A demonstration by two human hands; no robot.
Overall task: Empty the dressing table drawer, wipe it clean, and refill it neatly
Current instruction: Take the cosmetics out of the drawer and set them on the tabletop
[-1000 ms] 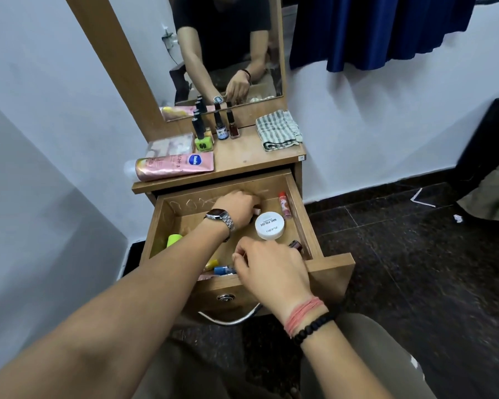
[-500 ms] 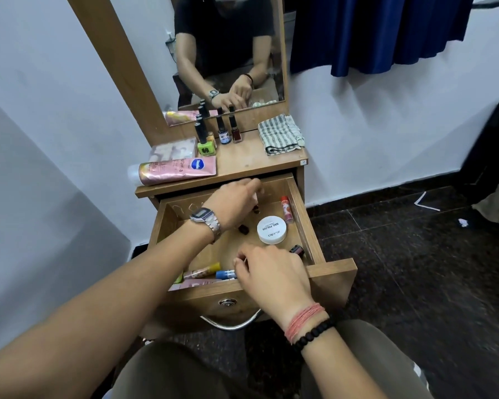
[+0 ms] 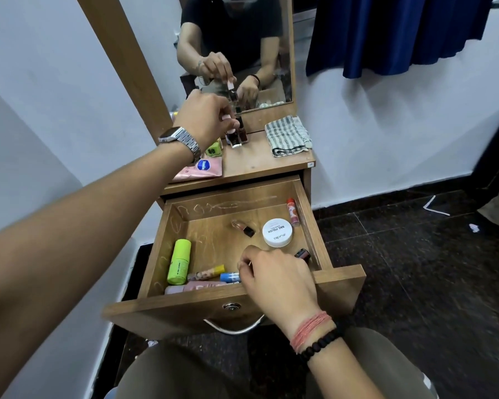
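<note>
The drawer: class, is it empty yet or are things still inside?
Not empty. The open drawer still holds a white jar, a green tube and several small bottles.

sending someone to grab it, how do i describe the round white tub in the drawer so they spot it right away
Look in the open drawer under the dressing table top, toward its back right corner. The white nail polish tub lies flat there, beside a red-capped tube along the right wall. It is the only round, flat, white thing, with "NAIL POLISH" printed on its lid.
</note>
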